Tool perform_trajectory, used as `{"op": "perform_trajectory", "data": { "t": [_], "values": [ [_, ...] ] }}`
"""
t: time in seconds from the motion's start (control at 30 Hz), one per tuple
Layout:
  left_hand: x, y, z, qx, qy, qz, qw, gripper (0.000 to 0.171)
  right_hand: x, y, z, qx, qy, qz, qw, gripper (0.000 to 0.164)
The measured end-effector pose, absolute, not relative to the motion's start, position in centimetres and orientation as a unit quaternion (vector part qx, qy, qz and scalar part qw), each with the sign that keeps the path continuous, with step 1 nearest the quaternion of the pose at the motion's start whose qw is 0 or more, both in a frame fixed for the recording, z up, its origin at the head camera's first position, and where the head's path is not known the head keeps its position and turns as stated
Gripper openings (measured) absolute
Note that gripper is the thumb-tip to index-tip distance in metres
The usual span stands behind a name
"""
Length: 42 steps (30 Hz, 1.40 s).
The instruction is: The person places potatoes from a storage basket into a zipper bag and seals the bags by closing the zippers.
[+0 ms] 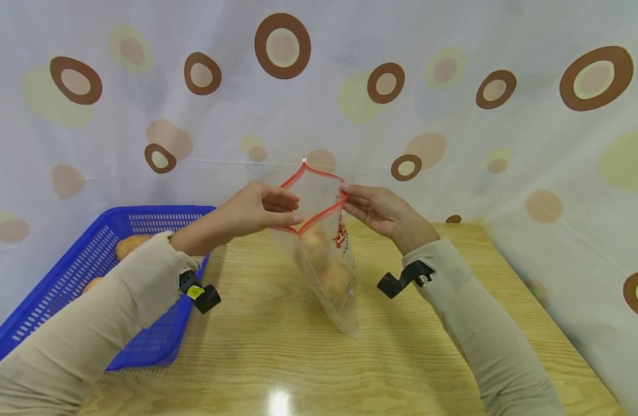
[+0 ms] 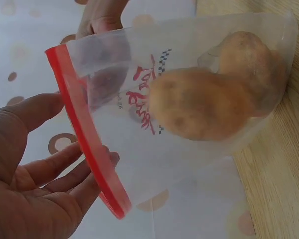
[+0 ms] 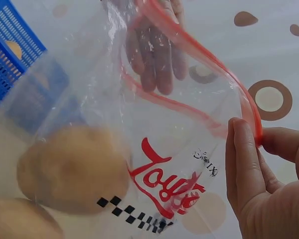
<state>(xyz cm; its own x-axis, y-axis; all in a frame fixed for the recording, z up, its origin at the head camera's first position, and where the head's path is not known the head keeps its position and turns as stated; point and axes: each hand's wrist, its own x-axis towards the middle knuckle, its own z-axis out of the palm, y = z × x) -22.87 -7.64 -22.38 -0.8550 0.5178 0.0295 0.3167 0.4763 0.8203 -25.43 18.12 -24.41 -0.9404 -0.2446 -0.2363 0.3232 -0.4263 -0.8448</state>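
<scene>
A clear zip bag (image 1: 319, 271) with a red zip rim and red printed lettering stands on the table, its mouth spread apart. Potatoes (image 2: 199, 104) lie in its lower part, blurred by the plastic. My right hand (image 1: 384, 211) pinches the rim at the right corner of the mouth, thumb on one side and fingers on the other. At the left side of the mouth is my left hand (image 1: 251, 211), its thumb apart from its fairly straight fingers. In the left wrist view, its thumb and fingers touch the red rim (image 2: 82, 129), some fingertips reaching inside the mouth.
A blue plastic basket (image 1: 165, 346) with slotted walls stands on the left of the wooden table (image 1: 246, 352), partly behind my left forearm. Potatoes (image 1: 129, 245) lie in it. A white curtain (image 1: 319, 115) with brown rings hangs behind the table and along its right side.
</scene>
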Motion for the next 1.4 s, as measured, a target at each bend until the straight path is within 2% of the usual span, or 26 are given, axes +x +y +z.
{"op": "perform_trajectory", "data": {
  "t": [0.27,0.6,0.77,1.1,1.4],
  "values": [
    [-23.0,-9.0,-22.2,0.239,0.849,0.46,0.1,0.046,-25.4,18.3,-24.6,0.039,0.506,-0.844,0.174,0.019],
    [-22.8,-12.0,-22.2,0.208,0.84,0.489,0.109,0.054,-25.5,18.3,-24.5,0.037,0.508,-0.843,0.172,0.018],
    [-22.8,-13.6,-22.1,0.199,0.843,0.49,0.094,0.055,-25.7,18.3,-24.6,0.04,0.51,-0.842,0.172,0.019],
    [-22.3,-17.6,-22.6,0.142,0.855,0.49,0.093,0.067,-25.1,18.3,-24.6,0.021,0.501,-0.847,0.177,0.005],
    [-21.9,-22.1,-24.4,0.099,0.867,0.482,0.077,0.07,-25.4,18.2,-24.8,0.05,0.504,-0.845,0.17,0.017]
  ]
}}
